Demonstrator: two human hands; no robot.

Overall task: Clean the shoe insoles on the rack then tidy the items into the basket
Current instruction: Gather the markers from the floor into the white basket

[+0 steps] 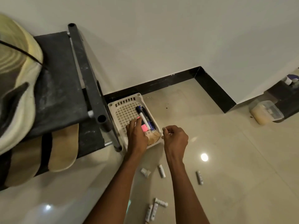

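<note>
Left hand in the basket, right hand parked at its rim

The left hand [136,133] is reached into the white basket [123,110], fingers pinched on a pink marker [144,127] near the front right corner. The right hand [175,137] is held loosely curled, empty, just beside the front edge. Insoles [63,149] are laid on the rack [59,88]; loose tubes [161,171] are scattered over open floor.

White basket [113,105], pink highlighter [144,127]

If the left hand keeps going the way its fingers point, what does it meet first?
Probably the markers lying in the white basket; the left hand already reaches in over a pink item. Depth is unclear.
</note>
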